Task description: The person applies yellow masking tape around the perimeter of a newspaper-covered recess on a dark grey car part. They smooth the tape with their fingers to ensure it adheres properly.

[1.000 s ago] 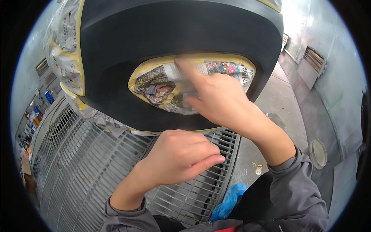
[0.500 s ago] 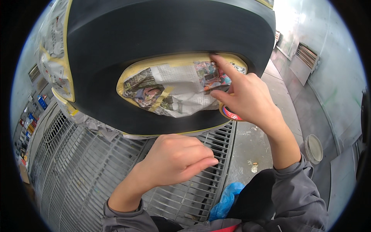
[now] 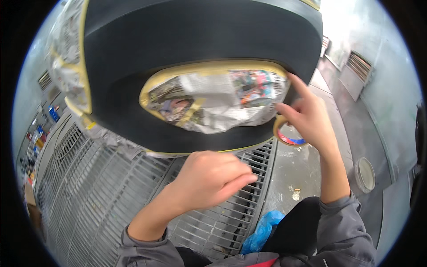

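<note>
A dark grey car body panel [image 3: 195,35] fills the upper middle. In its oval recess, newspaper [image 3: 218,104] is bordered by yellow masking tape [image 3: 204,66] along the upper edge. My right hand [image 3: 309,115] stretches its index finger to the recess's right end, where the fingertip touches the taped edge. A roll of masking tape [image 3: 276,129] with a red and blue inner core hangs under that palm, held by the curled fingers. Below the panel, my left hand [image 3: 213,180] is closed with its thumb pressed against the fingers. Anything inside it is hidden.
More newspaper [image 3: 69,44] and tape cover the parts to the left. Metal floor grating [image 3: 111,191] lies underneath. A blue plastic bag [image 3: 264,231] rests by my leg, and a round white bucket [image 3: 365,175] stands at right. Shelved supplies [image 3: 38,138] are far left.
My right hand has slid rightward along the recess's upper edge to its right end, carrying the tape roll. The left hand stays closed in nearly the same place. The view has shifted slightly.
</note>
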Available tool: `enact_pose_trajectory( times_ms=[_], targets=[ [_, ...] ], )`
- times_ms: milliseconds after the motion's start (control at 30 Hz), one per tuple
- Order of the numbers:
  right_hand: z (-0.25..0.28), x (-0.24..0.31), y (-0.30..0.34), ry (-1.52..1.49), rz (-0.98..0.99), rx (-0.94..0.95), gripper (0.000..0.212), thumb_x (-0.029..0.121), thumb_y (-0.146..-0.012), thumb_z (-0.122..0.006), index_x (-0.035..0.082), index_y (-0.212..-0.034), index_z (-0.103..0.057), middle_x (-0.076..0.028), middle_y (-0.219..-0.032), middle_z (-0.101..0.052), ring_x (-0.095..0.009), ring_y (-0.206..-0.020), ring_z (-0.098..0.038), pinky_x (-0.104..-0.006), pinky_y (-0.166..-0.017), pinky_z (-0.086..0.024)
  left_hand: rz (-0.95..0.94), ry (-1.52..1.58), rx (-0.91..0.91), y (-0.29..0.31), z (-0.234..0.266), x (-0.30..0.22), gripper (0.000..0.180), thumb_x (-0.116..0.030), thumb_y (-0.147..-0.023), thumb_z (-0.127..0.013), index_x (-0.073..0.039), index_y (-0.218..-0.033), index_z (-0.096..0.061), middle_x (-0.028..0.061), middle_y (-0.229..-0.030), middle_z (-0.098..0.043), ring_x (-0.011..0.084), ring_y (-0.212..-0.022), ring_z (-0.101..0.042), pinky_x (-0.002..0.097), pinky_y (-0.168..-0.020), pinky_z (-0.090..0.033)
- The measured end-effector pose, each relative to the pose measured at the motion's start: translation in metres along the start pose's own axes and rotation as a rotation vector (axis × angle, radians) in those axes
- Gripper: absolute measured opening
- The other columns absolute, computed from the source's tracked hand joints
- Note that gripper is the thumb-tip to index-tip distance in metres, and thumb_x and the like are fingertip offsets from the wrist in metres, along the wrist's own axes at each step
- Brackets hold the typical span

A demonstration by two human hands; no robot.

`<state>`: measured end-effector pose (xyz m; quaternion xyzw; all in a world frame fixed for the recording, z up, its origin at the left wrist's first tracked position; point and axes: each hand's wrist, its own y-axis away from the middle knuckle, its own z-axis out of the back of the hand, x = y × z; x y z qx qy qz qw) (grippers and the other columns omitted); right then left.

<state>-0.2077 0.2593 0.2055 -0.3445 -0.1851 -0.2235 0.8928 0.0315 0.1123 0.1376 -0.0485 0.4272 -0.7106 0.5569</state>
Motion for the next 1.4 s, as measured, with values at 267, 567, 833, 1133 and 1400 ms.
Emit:
enact_pose_trajectory(
  times_ms=[267,567,833,1133,1400],
  targets=[
    [-0.05,-0.015,0.103,-0.191,0.42,0.01,0.05,-0.002,-0.093,-0.083,0.002,-0.141,-0.068,-0.002,-0.064,-0.059,-0.011,-0.054,-0.056,-0.0273,-0.054,-0.044,0.919,0.914,0.028,0.006,-0.06,0.03,0.057,-0.049,-0.123,-0.045,0.0,-0.141,-0.068,0.0098,-0.116,-0.078,0.0172,-0.092,-0.078,0.0335,-0.081,-0.064],
    [-0.097,-0.025,0.123,-0.157,0.481,0.275,0.066,0.0,-0.087,-0.083,0.006,-0.147,-0.056,-0.005,-0.071,-0.061,-0.026,-0.057,-0.065,-0.0366,-0.056,-0.05,0.698,0.816,-0.181,0.028,-0.092,0.073,0.056,-0.044,-0.122,-0.051,0.006,-0.115,-0.075,0.0107,-0.094,-0.077,0.0181,-0.083,-0.073,0.0359,-0.078,-0.061],
    [-0.112,-0.04,0.124,-0.22,0.268,0.302,0.077,-0.004,-0.093,-0.083,0.004,-0.16,-0.047,-0.006,-0.078,-0.063,-0.016,-0.066,-0.063,-0.0317,-0.065,-0.052,0.592,0.437,-0.038,0.027,-0.067,0.061,0.03,-0.026,-0.113,-0.067,0.001,-0.116,-0.079,0.0127,-0.093,-0.08,0.0158,-0.081,-0.074,0.0351,-0.077,-0.061],
    [-0.12,-0.046,0.124,-0.341,0.265,0.33,0.083,-0.006,-0.093,-0.084,0.006,-0.166,-0.045,-0.001,-0.08,-0.059,-0.009,-0.07,-0.055,-0.0277,-0.067,-0.05,0.446,0.372,-0.086,0.038,-0.075,0.07,0.019,-0.016,-0.099,-0.079,0.002,-0.107,-0.078,0.0195,-0.096,-0.08,0.0301,-0.093,-0.083,0.0416,-0.079,-0.064],
    [-0.119,-0.052,0.126,-0.404,0.313,0.4,0.079,-0.004,-0.093,-0.086,0.006,-0.163,-0.051,-0.002,-0.088,-0.059,-0.008,-0.071,-0.054,-0.0266,-0.066,-0.049,0.435,0.283,-0.094,0.037,-0.081,0.078,0.018,-0.014,-0.098,-0.079,-0.001,-0.11,-0.078,0.0231,-0.11,-0.08,0.0357,-0.099,-0.082,0.0452,-0.089,-0.065]
  ],
)
